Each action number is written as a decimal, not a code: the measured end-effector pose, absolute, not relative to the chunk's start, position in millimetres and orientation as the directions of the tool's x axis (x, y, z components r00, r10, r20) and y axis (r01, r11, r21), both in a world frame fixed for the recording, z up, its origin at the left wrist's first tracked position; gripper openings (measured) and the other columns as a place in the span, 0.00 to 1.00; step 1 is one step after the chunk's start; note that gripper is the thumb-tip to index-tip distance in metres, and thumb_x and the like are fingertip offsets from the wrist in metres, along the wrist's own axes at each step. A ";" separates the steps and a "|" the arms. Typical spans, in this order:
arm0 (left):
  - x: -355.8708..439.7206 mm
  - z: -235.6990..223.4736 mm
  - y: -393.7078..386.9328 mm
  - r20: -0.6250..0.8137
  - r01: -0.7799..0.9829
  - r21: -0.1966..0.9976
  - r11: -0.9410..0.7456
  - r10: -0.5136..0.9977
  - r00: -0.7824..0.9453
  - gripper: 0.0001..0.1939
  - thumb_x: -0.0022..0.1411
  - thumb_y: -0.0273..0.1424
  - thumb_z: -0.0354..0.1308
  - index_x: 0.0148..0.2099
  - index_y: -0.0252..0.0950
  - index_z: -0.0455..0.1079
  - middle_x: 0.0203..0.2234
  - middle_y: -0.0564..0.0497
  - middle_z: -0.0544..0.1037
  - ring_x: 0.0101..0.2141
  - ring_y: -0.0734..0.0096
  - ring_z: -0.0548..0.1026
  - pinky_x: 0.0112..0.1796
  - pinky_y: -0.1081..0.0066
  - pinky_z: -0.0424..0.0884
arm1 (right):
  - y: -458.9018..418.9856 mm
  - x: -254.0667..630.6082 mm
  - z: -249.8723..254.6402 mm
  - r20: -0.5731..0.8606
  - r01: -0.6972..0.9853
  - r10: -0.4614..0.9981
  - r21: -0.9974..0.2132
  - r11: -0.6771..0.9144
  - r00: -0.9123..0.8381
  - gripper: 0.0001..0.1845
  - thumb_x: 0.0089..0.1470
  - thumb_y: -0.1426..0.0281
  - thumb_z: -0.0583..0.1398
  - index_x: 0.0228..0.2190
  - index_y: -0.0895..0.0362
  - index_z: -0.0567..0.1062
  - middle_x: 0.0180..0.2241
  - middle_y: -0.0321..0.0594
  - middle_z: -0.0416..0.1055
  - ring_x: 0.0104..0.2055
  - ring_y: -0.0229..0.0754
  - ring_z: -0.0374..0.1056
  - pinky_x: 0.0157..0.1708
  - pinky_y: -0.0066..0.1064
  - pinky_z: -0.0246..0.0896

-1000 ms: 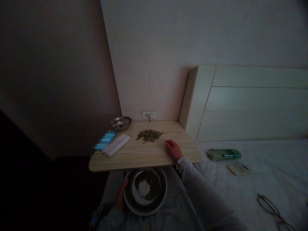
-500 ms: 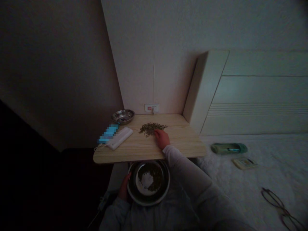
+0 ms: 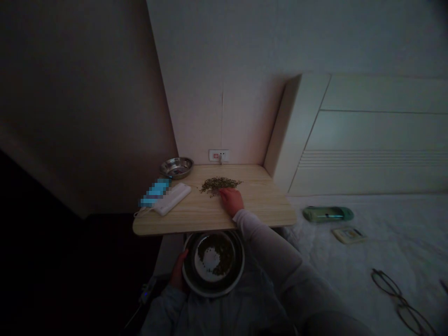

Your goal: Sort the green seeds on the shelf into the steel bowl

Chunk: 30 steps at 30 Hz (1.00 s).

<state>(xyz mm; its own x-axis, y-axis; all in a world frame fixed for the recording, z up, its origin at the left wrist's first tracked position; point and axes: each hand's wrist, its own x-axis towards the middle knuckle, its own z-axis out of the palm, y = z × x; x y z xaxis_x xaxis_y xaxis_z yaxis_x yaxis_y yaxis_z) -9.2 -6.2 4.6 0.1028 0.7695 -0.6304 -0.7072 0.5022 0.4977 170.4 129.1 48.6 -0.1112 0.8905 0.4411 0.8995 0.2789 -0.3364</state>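
Observation:
A spread of small dark green-brown grains, perhaps seeds or dried pods, lies on a pale wooden tabletop. Bent over the near side of it, my right hand has its fingers pinched together at the grains. What is between the fingertips is too small to make out. Below the table's front edge, my left hand grips the left rim of a large bowl at my lap. Inside that sits a smaller white-bottomed bowl, holding similar dark grains around a bare white patch.
A steel bowl stands at the table's back left, near a phone and a white power bank or strip. On the bed at right lie a green case, a small flat box and glasses. A wall socket is behind.
The whole view has shifted slightly. My right hand stays at the near side of the grains, fingertips still pinched, and my left hand keeps its hold on the bowl.

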 end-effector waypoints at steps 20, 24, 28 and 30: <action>-4.0 20.7 -10.6 -0.645 -0.690 0.521 0.501 0.761 0.066 0.11 0.49 0.28 0.47 0.20 0.33 0.68 0.18 0.45 0.76 0.37 0.60 0.70 0.41 0.63 0.62 | 115.9 171.1 47.4 0.458 0.861 0.869 -0.350 0.369 -0.186 0.15 0.50 0.68 0.46 0.37 0.54 0.69 0.34 0.40 0.68 0.37 0.38 0.60 0.38 0.29 0.50; -2.5 27.6 -11.4 -0.662 -0.681 0.555 0.478 0.749 -0.014 0.13 0.50 0.26 0.46 0.17 0.35 0.66 0.14 0.48 0.74 0.38 0.63 0.70 0.43 0.65 0.60 | 116.6 168.9 47.2 0.461 0.847 0.870 -0.379 0.372 -0.176 0.16 0.50 0.67 0.46 0.36 0.56 0.69 0.34 0.40 0.68 0.37 0.38 0.60 0.38 0.29 0.51; -3.4 25.5 -11.5 -0.666 -0.670 0.567 0.479 0.745 -0.031 0.11 0.49 0.25 0.47 0.19 0.36 0.66 0.13 0.50 0.74 0.40 0.64 0.69 0.45 0.65 0.58 | 118.8 163.7 47.5 0.450 0.841 0.875 -0.391 0.373 -0.179 0.16 0.51 0.68 0.45 0.36 0.56 0.69 0.34 0.41 0.68 0.37 0.37 0.60 0.38 0.29 0.52; -4.6 21.6 -11.1 -0.660 -0.673 0.578 0.460 0.749 -0.055 0.10 0.48 0.25 0.48 0.20 0.36 0.67 0.14 0.50 0.74 0.40 0.64 0.68 0.45 0.66 0.58 | 119.1 161.2 48.2 0.457 0.841 0.867 -0.373 0.391 -0.200 0.16 0.51 0.67 0.45 0.36 0.55 0.69 0.34 0.40 0.68 0.37 0.37 0.60 0.38 0.29 0.52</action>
<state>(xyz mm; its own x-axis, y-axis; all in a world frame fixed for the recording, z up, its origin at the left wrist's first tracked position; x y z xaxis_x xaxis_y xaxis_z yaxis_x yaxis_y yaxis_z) -4.6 -11.1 21.6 -0.0547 0.7492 -0.6601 -0.6734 0.4604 0.5784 161.2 119.1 48.2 -0.2004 0.8665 0.4571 0.8412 0.3914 -0.3731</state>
